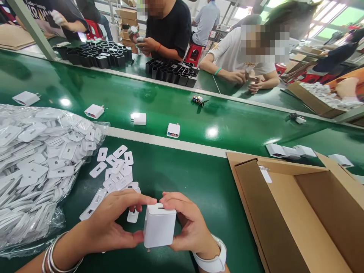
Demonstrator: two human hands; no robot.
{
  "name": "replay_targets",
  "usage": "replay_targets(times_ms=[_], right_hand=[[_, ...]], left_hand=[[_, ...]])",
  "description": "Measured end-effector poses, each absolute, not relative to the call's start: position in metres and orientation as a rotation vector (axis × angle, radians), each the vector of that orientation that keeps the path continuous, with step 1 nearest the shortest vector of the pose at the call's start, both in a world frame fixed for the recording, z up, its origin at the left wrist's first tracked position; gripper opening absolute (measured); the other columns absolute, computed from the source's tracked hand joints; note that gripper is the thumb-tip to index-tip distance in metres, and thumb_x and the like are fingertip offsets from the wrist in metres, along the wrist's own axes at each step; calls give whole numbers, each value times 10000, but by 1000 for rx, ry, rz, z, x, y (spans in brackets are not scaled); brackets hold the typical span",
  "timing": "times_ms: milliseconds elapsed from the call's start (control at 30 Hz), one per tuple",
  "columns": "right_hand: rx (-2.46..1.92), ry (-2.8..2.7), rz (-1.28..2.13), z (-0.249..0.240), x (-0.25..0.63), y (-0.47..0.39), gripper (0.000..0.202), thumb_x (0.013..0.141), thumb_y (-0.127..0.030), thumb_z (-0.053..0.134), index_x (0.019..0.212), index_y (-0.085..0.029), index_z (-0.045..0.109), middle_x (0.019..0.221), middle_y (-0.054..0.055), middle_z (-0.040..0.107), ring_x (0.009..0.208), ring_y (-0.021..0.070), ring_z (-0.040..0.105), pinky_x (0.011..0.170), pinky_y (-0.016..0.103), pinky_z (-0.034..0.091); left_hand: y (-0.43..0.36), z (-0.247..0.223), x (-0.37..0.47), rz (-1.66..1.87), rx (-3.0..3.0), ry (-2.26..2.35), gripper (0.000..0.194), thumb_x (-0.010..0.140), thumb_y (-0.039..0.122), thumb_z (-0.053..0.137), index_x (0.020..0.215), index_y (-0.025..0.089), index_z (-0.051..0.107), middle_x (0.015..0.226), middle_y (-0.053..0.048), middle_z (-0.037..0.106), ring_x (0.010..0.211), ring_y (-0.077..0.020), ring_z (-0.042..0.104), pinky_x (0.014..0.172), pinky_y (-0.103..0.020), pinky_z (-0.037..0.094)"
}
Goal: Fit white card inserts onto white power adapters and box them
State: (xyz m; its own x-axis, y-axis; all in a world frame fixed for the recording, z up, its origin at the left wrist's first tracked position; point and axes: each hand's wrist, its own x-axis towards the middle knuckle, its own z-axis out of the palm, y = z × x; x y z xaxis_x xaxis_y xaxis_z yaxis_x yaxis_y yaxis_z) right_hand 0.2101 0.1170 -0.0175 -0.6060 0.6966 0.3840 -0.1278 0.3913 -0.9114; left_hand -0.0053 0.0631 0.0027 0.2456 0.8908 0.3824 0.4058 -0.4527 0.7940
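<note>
A white plug-in charger [159, 230] stands upright between my two hands near the bottom middle, with a slotted cover on its top end. My left hand [113, 218] grips its left side, index finger at the top edge and thumb low down. On the other side, my right hand [187, 220] has fingertips on the cover and a thumb at the lower right corner. Loose white slotted end covers [124, 182] lie scattered just beyond my left hand. Further left, a clear plastic bag [61, 193] is heaped with many more such covers.
An open cardboard box [273, 212] takes up the right side. Several white charger housings [173, 130] sit across the green belt [148, 91], along with a small circuit board [198, 99]. Black holders [96, 53] and co-workers are on the far side.
</note>
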Motion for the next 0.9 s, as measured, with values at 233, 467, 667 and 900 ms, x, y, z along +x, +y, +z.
replay_targets(times_ms=[233,467,667,900], right_hand=[[-526,-1971,1163,-15,211,122,626,563,-183,745,1154,-307,581,961,4,676,835,188,643,941,364,470],[-555,-1978,1170,-9,210,121,561,579,-268,731,1125,-284,605,928,10,655,782,188,634,812,334,492],[-608,-1961,1165,-10,214,115,569,573,-274,759,1121,-290,607,888,14,629,705,176,580,660,305,495],[-673,-2071,817,2,211,113,628,630,-95,669,1204,-303,525,884,29,617,727,197,625,711,352,540]], left_hand=[[69,4,-5,1209,2144,1064,468,688,95,643,1129,204,529,1049,-48,736,843,-130,684,802,-229,519],[69,-4,-4,1233,2071,1032,513,664,96,681,1152,200,561,1037,-62,733,804,-146,678,745,-254,528],[63,-10,-1,1105,1889,1113,633,593,71,713,1157,291,527,998,7,710,654,-105,569,588,-214,473],[71,0,-6,941,1836,1072,697,706,25,570,1320,308,399,1295,-36,593,1075,-163,599,871,-255,512]])
